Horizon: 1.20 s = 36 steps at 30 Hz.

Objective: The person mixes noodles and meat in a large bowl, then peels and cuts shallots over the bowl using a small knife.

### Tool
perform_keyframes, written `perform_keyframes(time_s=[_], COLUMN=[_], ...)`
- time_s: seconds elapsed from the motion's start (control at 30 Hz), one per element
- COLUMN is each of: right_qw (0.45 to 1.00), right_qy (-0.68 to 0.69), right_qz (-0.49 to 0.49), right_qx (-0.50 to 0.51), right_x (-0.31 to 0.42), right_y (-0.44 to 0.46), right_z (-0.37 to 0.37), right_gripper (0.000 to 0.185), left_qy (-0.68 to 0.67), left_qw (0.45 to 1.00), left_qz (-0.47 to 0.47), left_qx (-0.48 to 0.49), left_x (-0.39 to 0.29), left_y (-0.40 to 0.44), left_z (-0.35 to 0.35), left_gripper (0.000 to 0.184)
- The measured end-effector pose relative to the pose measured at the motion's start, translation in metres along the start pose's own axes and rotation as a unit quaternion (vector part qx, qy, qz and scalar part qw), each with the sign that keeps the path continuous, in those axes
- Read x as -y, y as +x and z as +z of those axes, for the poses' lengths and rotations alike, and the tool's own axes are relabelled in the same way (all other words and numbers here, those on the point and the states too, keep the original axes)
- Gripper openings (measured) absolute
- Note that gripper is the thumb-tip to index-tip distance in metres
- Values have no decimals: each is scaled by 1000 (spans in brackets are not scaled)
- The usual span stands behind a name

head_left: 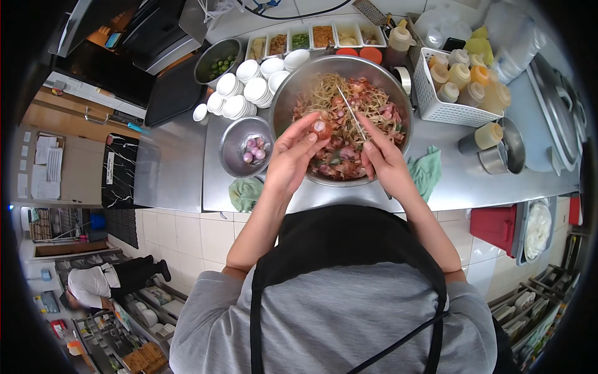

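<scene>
Over the left part of a large steel bowl, my left hand holds a reddish-brown shallot with a pale cut end between its fingertips. My right hand grips a knife, its thin blade pointing up and to the left, apart from the shallot. Reddish skins and stringy brown trimmings fill much of the large bowl beneath both hands. Left of it stands a smaller steel bowl with several peeled purple shallots in it.
Stacked white cups and a pot of green fruit stand back left. Behind are topping trays; at right, a bottle basket and steel pots. Green cloths flank the bowl. Another person is far left.
</scene>
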State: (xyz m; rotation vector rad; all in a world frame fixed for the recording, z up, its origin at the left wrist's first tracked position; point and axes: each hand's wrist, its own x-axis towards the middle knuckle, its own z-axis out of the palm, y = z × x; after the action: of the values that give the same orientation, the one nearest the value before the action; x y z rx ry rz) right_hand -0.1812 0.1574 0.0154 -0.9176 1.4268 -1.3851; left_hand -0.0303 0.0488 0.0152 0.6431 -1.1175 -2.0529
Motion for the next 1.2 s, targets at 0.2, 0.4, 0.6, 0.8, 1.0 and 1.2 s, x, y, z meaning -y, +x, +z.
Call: perform_keyframes(time_s=[0.2,0.4,0.6,0.8,1.0,1.2], right_qw=[998,994,992,990,993,992], right_qy=[54,7,-13,-22,40,80], right_qz=[-19,-81,-84,-120,-101,-99], right_qx=[34,78,91,78,46,15], right_x=[7,4,8,7,7,2], right_y=[-20,-26,-26,-24,-24,-21], right_z=[3,15,17,17,21,24], right_gripper=[40,44,45,43,40,32], left_qy=[-58,-67,-78,-78,-81,-92], left_qw=[996,996,996,997,996,993], left_qz=[-3,-5,-16,-16,48,66], left_qx=[63,50,40,13,-2,29], left_x=[2,7,8,11,15,21], left_y=[-7,-9,-13,-18,-21,-25], left_z=[8,7,11,15,25,24], left_gripper=[28,26,29,30,32,33])
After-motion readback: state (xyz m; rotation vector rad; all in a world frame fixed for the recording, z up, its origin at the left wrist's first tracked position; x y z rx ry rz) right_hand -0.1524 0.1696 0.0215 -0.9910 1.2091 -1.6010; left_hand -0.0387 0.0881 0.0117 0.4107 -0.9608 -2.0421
